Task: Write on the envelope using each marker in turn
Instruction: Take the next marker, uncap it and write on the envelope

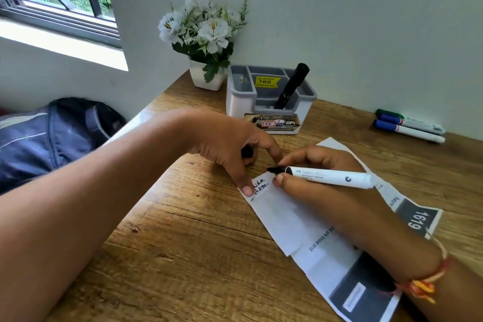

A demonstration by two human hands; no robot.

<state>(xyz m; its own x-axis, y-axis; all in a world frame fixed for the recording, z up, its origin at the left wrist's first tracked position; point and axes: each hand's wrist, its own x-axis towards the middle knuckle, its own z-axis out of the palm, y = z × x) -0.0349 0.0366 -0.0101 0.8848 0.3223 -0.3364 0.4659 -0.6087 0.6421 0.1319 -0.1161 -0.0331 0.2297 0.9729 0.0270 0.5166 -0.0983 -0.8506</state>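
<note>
A white envelope (282, 214) with grey printed blocks lies slanted on the wooden desk (183, 243); black handwriting shows at its upper left corner. My right hand (311, 165) grips an uncapped white marker with a black tip (332, 176), held nearly level just above the envelope. My left hand (235, 149) holds the black cap (247, 151) in its curled fingers while its thumb presses the envelope's corner beside the writing. A green-capped marker (410, 121) and a blue-capped marker (407, 130) lie at the desk's far right. A black marker (291, 86) stands in the organiser.
A grey and white desk organiser (269, 110) stands behind my hands, with a white pot of white flowers (206, 42) to its left against the wall. A dark blue bag (55, 136) sits off the desk's left edge under the window.
</note>
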